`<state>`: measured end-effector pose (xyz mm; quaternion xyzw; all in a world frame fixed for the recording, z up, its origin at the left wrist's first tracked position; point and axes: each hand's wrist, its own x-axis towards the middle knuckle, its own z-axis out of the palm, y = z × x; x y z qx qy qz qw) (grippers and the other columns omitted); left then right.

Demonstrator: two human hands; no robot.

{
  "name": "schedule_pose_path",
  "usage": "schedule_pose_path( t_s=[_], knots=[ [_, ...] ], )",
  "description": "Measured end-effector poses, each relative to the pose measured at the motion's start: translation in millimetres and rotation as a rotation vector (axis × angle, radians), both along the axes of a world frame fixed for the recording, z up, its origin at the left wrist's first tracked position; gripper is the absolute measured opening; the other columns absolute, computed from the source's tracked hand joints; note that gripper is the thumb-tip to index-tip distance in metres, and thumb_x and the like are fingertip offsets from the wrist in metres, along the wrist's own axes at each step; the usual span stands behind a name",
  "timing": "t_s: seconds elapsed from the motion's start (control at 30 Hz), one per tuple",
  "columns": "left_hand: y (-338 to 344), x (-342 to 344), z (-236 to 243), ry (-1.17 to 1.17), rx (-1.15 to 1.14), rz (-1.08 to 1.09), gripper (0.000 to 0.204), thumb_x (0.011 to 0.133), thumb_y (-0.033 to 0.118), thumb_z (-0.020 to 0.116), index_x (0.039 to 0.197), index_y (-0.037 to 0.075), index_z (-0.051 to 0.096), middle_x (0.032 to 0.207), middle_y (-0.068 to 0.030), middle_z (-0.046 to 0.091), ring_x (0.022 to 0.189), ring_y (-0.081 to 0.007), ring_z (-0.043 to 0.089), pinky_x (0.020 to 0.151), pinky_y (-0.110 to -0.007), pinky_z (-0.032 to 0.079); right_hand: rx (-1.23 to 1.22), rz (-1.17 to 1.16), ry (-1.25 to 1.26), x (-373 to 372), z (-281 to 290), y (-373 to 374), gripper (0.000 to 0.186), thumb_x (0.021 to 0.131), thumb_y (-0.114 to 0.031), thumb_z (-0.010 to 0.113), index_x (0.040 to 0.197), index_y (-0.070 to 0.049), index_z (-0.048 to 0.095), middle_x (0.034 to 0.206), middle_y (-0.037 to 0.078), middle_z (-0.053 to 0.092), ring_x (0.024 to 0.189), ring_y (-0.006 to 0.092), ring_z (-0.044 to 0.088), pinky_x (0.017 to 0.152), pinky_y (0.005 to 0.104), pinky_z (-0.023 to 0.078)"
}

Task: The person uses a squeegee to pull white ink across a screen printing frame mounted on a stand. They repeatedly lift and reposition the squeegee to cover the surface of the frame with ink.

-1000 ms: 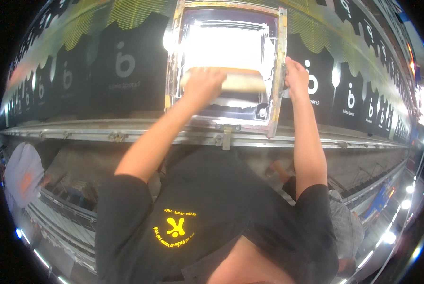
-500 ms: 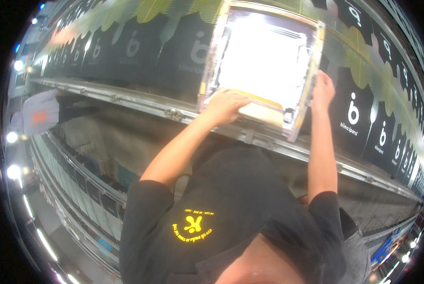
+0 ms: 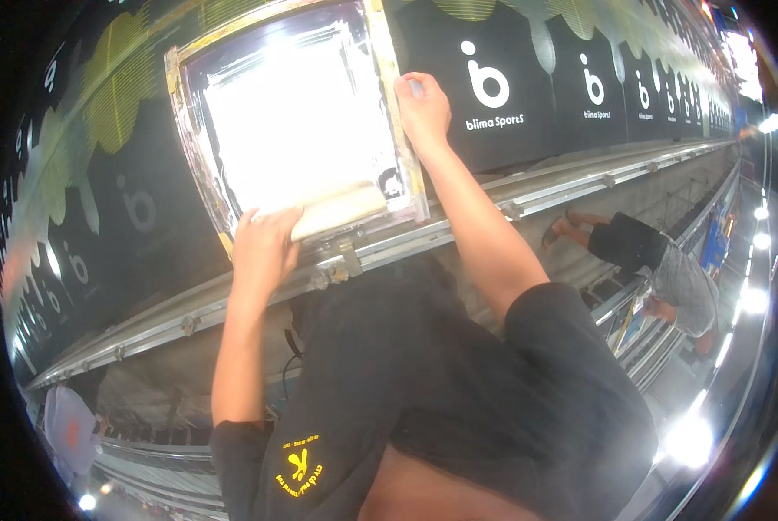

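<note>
A printing screen [image 3: 395,122] in a taped frame lies over dark fabric pieces on the long table. Thick white ink [image 3: 293,130] glares across its mesh. Along the near side of the mesh lies a squeegee [image 3: 346,211] with a pale wooden handle. My left hand [image 3: 266,247] has its fingers wrapped over the left end of that handle. At the frame's right side, my right hand [image 3: 424,113] is closed on the rail, its thumb side uppermost.
Black pieces with white prints [image 3: 491,82] line the table on both sides; those at the left look fainter. A metal rail [image 3: 484,217] with clamps runs along the near edge. One person [image 3: 680,282] bends at another table behind right; someone in pale clothing [image 3: 69,425] is far left.
My view has swung, so the screen sits further left in the picture. The squeegee's orange edge no longer shows, and its pale handle faces up. Both hands keep their grips.
</note>
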<state>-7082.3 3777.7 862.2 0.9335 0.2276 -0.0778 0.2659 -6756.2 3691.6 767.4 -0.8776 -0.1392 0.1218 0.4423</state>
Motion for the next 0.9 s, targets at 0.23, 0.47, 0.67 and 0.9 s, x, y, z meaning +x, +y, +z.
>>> schedule_pose_path(
  t_s=[0.23, 0.47, 0.67, 0.9],
  knots=[
    [145.4, 113.7, 5.2, -0.068, 0.048, 0.114, 0.036, 0.092, 0.022, 0.08, 0.126, 0.011, 0.08, 0.1, -0.0195, 0.079, 0.092, -0.0376, 0.077, 0.084, -0.045, 0.058, -0.085, -0.016, 0.058, 5.5, -3.9, 6.0, 0.029, 0.093, -0.04, 0.08, 0.11, -0.017, 0.077, 0.087, 0.009, 0.078, 0.086, 0.0263, 0.077, 0.081, 0.0403, 0.058],
    [236.6, 178.6, -34.1, -0.01, -0.012, -0.036, 0.036, 0.092, 0.03, 0.077, 0.119, 0.007, 0.078, 0.091, -0.0186, 0.076, 0.083, -0.0364, 0.073, 0.079, -0.043, 0.055, -0.12, 0.019, -0.031, 11.8, -20.7, 5.2, 0.029, 0.096, -0.043, 0.078, 0.112, -0.018, 0.078, 0.102, 0.013, 0.079, 0.096, 0.0314, 0.077, 0.086, 0.044, 0.059],
    [259.0, 157.5, -23.7, 0.086, 0.075, -0.012, 0.044, 0.088, 0.046, 0.082, 0.099, 0.003, 0.081, 0.08, -0.0182, 0.075, 0.076, -0.0369, 0.073, 0.074, -0.046, 0.055, 0.175, 0.442, -0.593, 45.8, 50.6, 87.3, 0.052, 0.088, -0.041, 0.089, 0.12, -0.002, 0.075, 0.111, 0.015, 0.076, 0.11, 0.034, 0.07, 0.094, 0.0427, 0.056],
    [236.0, 141.5, -36.6, 0.061, 0.262, 0.141, 0.056, 0.082, 0.06, 0.084, 0.097, 0.006, 0.084, 0.08, -0.0167, 0.078, 0.078, -0.0358, 0.077, 0.076, -0.046, 0.059, -0.453, 0.94, -0.611, 31.2, 43.8, 154.8, 0.04, 0.081, -0.043, 0.09, 0.095, -0.007, 0.078, 0.093, 0.016, 0.076, 0.09, 0.0372, 0.075, 0.078, 0.0463, 0.059]
  ],
)
